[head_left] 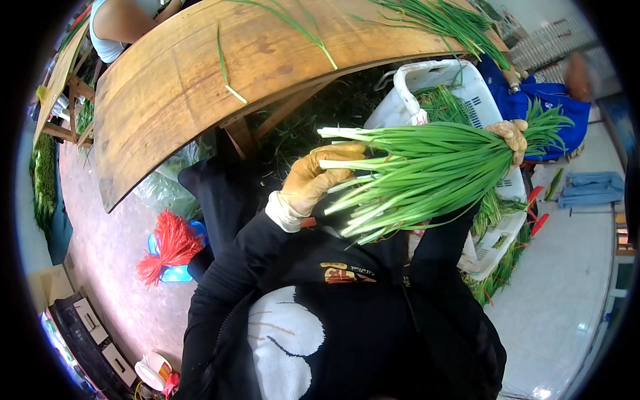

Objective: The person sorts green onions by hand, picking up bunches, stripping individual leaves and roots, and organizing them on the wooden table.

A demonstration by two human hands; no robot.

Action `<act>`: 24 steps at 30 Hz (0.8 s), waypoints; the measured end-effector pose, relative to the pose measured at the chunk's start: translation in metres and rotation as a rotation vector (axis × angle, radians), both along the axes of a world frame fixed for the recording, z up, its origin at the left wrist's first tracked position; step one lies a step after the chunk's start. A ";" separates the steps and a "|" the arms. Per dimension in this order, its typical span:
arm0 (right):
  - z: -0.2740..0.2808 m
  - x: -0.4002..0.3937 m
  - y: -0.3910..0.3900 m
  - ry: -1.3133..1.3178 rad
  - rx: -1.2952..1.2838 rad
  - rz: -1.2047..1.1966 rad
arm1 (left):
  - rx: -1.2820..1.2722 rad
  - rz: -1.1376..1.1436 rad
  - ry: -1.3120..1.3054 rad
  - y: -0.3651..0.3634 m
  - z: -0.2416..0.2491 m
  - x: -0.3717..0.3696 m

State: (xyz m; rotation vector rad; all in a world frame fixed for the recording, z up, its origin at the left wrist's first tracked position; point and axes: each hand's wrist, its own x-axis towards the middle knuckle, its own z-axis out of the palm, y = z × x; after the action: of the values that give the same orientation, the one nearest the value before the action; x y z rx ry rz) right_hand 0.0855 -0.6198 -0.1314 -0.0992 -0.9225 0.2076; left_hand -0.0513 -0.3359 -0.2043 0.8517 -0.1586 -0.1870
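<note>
A thick bunch of Chinese chives (427, 163) lies across the view at chest height, white stem ends to the left and green tips to the right. My right hand (510, 141), in a pale glove, is wrapped round the bunch near its leafy end. At the white ends is my left hand (320, 175), in a yellowish glove with a white cuff. Its fingers are closed about a pale stalk at the bunch's edge. Part of the right forearm is hidden under the leaves.
A curved wooden table (180, 73) holds loose stalks and a pile of chives (447, 27). Below the bunch stands a white plastic crate (490, 100) with greens. Red ties (170, 247) lie on a blue stool at the left. Other people sit close by, one in blue (553, 107).
</note>
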 end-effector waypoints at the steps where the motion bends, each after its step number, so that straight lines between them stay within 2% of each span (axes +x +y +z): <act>1: 0.000 -0.005 0.001 0.069 0.002 -0.050 | 0.061 0.003 -0.085 0.004 -0.005 0.000; 3: 0.002 -0.008 0.002 0.122 -0.009 -0.059 | 0.363 0.039 -0.424 0.015 -0.007 0.004; 4: 0.002 -0.006 0.001 0.065 -0.048 -0.050 | 0.344 0.042 -0.302 0.014 -0.004 0.000; 5: 0.002 -0.007 0.002 0.038 -0.067 -0.044 | 0.113 -0.001 -0.016 0.012 0.007 -0.006; 6: 0.003 -0.009 0.004 0.011 -0.087 -0.039 | 0.087 -0.037 -0.006 0.015 0.006 -0.005; 9: 0.005 -0.023 0.007 0.238 -0.116 -0.163 | 0.065 -0.065 0.016 0.017 0.000 -0.004; 11: 0.005 -0.025 0.007 0.359 -0.193 -0.249 | 0.044 0.062 -0.385 0.013 -0.007 -0.001; 12: 0.004 -0.025 0.008 0.361 -0.193 -0.248 | 0.204 0.026 -0.422 0.021 -0.001 -0.002; 15: 0.003 -0.026 0.013 0.445 -0.350 -0.402 | 0.294 0.055 -0.501 0.024 0.003 0.003; 16: 0.001 -0.027 0.017 0.450 -0.317 -0.390 | 0.175 -0.004 -0.482 0.025 0.006 0.005; 17: 0.000 -0.026 0.018 0.449 -0.316 -0.388 | 0.177 -0.002 -0.483 0.025 0.013 0.002; 19: -0.001 -0.025 0.019 0.428 -0.357 -0.429 | 0.068 -0.156 -0.084 0.026 0.027 -0.006; 21: -0.002 -0.023 0.018 0.434 -0.349 -0.411 | 0.036 -0.152 -0.071 0.025 0.022 -0.007; 23: -0.002 -0.024 0.018 0.451 -0.326 -0.374 | 0.133 -0.038 -0.011 0.025 0.018 -0.009; 24: -0.003 -0.023 0.019 0.451 -0.326 -0.375 | 0.063 -0.023 0.029 0.025 0.017 -0.009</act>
State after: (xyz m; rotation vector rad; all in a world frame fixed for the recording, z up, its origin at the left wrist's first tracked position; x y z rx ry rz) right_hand 0.0627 -0.6009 -0.1341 -0.5021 -0.4026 0.0249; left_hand -0.0603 -0.3107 -0.1877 0.9102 -0.1361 -0.2264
